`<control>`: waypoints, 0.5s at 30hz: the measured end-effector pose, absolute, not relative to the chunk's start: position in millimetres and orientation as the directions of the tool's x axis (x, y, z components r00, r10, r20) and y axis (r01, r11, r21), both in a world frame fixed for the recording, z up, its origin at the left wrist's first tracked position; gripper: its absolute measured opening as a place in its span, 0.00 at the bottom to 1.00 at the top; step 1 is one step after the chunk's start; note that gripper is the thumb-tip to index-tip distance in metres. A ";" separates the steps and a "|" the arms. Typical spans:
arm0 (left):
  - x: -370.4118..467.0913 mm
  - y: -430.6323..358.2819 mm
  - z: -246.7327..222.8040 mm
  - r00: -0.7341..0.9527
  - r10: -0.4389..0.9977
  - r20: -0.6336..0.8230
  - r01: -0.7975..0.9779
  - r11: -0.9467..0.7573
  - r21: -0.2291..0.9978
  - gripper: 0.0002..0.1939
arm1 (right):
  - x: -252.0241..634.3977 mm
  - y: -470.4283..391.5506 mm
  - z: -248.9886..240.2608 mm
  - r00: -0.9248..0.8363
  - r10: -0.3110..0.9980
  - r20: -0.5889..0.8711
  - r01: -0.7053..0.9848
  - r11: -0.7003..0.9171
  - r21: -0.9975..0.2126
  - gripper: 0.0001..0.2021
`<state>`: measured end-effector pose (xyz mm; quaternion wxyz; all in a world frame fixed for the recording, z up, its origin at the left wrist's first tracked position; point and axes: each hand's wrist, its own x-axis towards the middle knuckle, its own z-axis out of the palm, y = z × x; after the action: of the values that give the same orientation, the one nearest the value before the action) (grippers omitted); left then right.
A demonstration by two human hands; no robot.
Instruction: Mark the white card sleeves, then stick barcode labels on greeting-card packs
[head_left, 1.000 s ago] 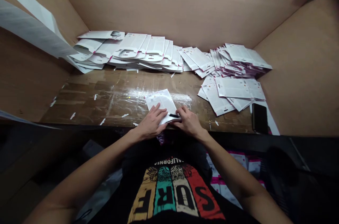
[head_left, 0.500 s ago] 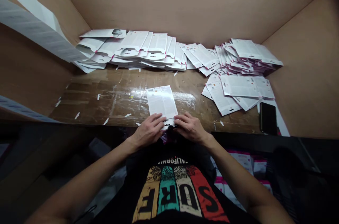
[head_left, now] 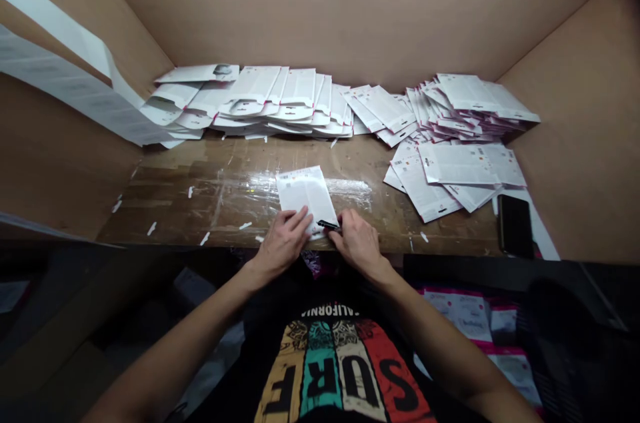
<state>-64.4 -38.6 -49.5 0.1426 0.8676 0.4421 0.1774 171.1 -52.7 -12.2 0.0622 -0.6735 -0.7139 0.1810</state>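
Note:
A flat white cardboard packet (head_left: pixel 303 190) with small print lies on the bench, a little tilted. My left hand (head_left: pixel 285 234) is closed over its lower left part, fingers close together and pressing on it. My right hand (head_left: pixel 359 240) is closed around a slim black tool (head_left: pixel 329 225), whose exact kind I cannot make out. The black end points left across the packet's lower edge, close to my left fingertips. Part of the tool is hidden in the right fingers.
White packets (head_left: pixel 260 86) overlap along the back wall. More packets (head_left: pixel 475 163) are piled at the right, near a black phone (head_left: pixel 516 226). Small white cut-outs (head_left: pixel 152 228) are scattered on the bench (head_left: pixel 170 190). A paper label strip (head_left: pixel 75 90) hangs at the left.
The black tool has swung up and now lies over the packet's lower edge. My right hand has turned and shifted slightly right. My left hand has slid a little left and up.

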 end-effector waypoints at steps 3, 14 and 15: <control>-77.3 -58.9 -55.0 0.616 0.765 0.189 0.715 -0.644 0.272 0.33 | 163.7 -65.4 -12.0 -0.034 0.986 -0.161 0.918 -0.033 -0.394 0.13; -49.0 0.4 -32.0 0.615 0.583 0.531 0.527 -0.805 0.273 0.38 | 231.7 -0.2 9.5 0.024 0.972 -0.232 0.182 -0.233 -0.955 0.20; -46.3 28.6 -23.8 0.582 0.597 0.553 0.567 -0.785 0.250 0.38 | 253.4 27.1 20.8 0.096 0.981 -0.166 0.256 -0.186 -0.949 0.19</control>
<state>-46.3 28.6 -23.8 0.0232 0.8890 0.3273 0.3195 253.4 27.1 20.8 0.4004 -0.6227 -0.4968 0.4528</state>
